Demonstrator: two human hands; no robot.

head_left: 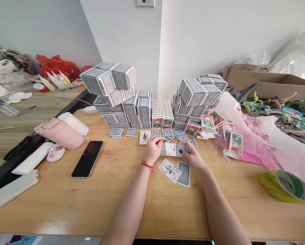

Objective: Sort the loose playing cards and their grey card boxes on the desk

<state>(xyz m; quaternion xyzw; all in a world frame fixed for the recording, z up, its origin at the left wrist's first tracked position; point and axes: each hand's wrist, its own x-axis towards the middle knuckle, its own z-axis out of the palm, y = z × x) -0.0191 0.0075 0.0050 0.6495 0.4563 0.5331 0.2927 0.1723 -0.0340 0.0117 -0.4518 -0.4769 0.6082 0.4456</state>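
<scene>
My left hand, a red string around its wrist, is closed at the left end of a spread of playing cards, thumb and fingertips pinched. My right hand grips the right end of the spread, thumb on top. A face-up red ace shows in the middle, with patterned card backs on both sides. Just below the hands, a black-and-white joker overlaps a face-down card on the table. A coloured joker lies face up beyond my left hand, near loose face-down cards.
Tall stacks of card decks rise at the left and right, with boxed decks between. A phone and pink bottle lie left. At right are pink plastic wrapping, a tape roll and a cardboard box.
</scene>
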